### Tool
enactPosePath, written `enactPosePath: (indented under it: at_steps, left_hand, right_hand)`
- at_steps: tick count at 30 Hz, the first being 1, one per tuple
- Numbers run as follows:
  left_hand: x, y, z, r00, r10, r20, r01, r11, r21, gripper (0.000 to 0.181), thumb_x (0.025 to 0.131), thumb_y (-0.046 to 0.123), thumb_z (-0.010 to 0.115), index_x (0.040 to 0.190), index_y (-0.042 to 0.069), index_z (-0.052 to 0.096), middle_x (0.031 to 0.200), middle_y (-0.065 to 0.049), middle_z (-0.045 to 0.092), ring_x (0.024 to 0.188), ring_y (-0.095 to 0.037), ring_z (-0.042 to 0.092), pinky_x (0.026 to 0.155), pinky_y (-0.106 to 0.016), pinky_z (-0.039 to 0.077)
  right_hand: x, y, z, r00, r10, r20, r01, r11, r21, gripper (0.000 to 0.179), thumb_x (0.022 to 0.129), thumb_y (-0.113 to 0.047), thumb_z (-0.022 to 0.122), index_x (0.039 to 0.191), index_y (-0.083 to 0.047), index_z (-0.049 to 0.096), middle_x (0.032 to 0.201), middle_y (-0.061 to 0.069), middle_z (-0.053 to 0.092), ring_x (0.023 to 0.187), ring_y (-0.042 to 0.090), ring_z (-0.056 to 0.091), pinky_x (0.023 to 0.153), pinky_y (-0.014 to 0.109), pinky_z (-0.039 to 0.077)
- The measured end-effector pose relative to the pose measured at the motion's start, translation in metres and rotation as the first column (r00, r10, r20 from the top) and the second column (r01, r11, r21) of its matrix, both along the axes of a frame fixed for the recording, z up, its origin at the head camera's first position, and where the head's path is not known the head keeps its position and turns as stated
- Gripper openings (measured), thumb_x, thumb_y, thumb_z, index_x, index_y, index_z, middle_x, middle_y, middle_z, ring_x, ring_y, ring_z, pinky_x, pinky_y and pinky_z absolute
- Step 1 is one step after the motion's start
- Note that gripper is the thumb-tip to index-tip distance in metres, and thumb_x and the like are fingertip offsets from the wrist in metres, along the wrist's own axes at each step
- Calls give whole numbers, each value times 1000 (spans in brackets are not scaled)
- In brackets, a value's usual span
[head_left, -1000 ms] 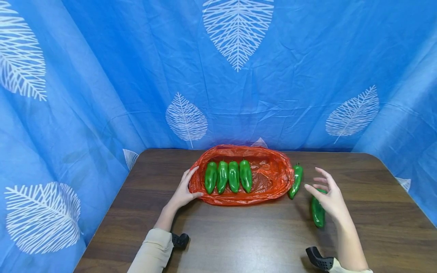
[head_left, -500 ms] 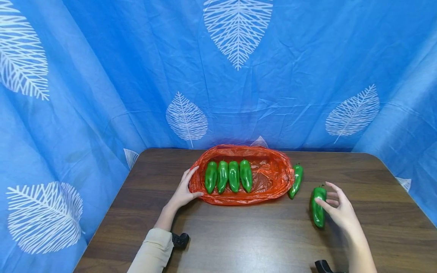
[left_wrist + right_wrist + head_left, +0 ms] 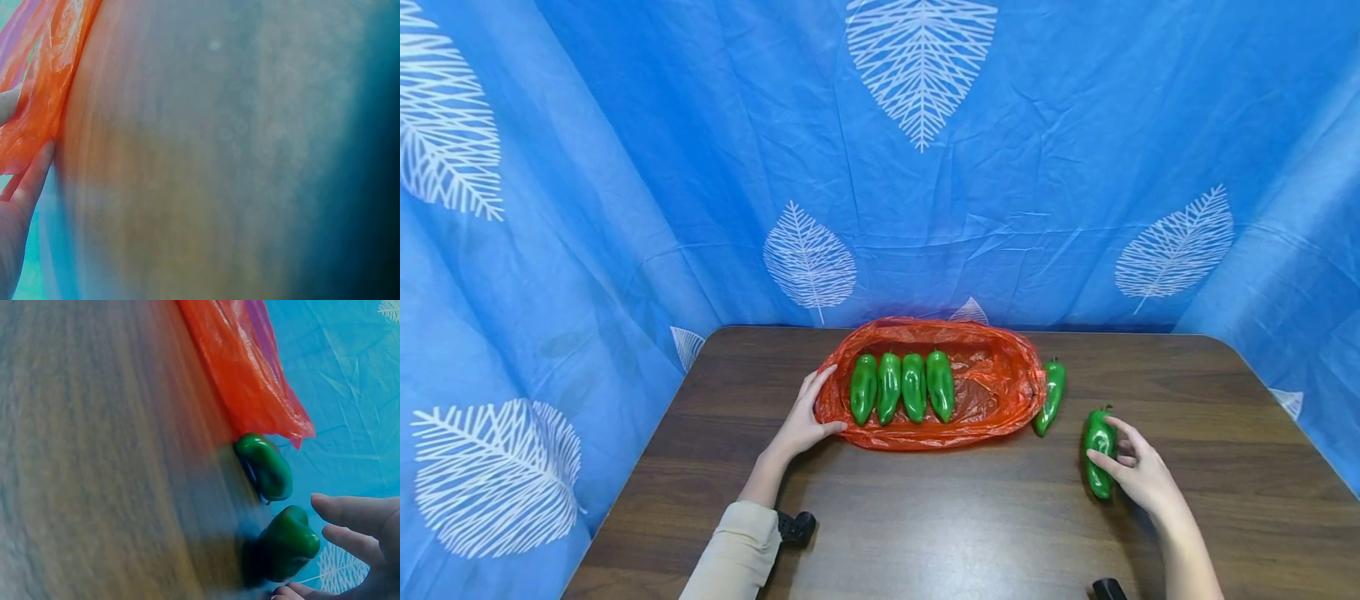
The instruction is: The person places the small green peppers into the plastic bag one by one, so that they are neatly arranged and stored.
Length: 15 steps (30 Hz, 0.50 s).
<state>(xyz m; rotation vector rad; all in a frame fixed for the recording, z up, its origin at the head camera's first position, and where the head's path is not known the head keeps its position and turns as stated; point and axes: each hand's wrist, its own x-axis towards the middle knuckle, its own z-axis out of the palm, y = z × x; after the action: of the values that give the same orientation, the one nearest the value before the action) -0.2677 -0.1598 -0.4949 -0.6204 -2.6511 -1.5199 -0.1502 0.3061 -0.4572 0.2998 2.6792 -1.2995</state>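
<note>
An oval red plastic bag [image 3: 925, 440] stands with its mouth spread wide, and several green peppers [image 3: 889, 389] lie side by side in its left half. My left hand [image 3: 800, 429] holds the bag's left end; in the left wrist view its fingers [image 3: 31, 184] lie at the crinkled plastic. My right hand [image 3: 1138, 477] arches over a single green pepper [image 3: 1100, 458] on the table, thumb across its left side. In the right wrist view the fingers [image 3: 353, 512] are spread around that pepper, with a gap between the upper finger and its skin.
Another green pepper [image 3: 1051, 398] lies against the bag's right end. The brown wooden table [image 3: 925, 525] reaches back to a blue curtain [image 3: 1037, 167] with white leaf prints. Black wrist devices [image 3: 796, 529] stick out at both forearms.
My right hand has moved right and toward me from beside the bag, then in over the single pepper. The left hand, bag and peppers have stayed in place.
</note>
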Motion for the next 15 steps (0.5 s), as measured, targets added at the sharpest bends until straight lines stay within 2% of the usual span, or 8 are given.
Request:
enactPosePath:
  at_steps: [5, 15]
  left_hand:
    - [0, 0, 0, 1000, 6, 9, -6, 1000, -6, 91, 66, 12, 81, 142, 13, 32, 141, -18, 24, 130, -37, 25, 102, -55, 27]
    - [2, 0, 2, 1000, 4, 20, -4, 1000, 6, 90, 66, 11, 81, 142, 13, 32, 141, -18, 24, 130, -36, 25, 102, -55, 27]
  right_hand:
    - [-3, -1, -1, 1000, -1, 30, 1, 1000, 28, 71, 90, -34, 55, 143, -3, 20, 129, 37, 31, 112, 53, 39, 79, 55, 43]
    - [-9, -2, -1, 1000, 17, 18, -18, 997, 76, 71, 88, -34, 59, 141, -3, 25, 128, 39, 33, 111, 53, 42, 75, 48, 47]
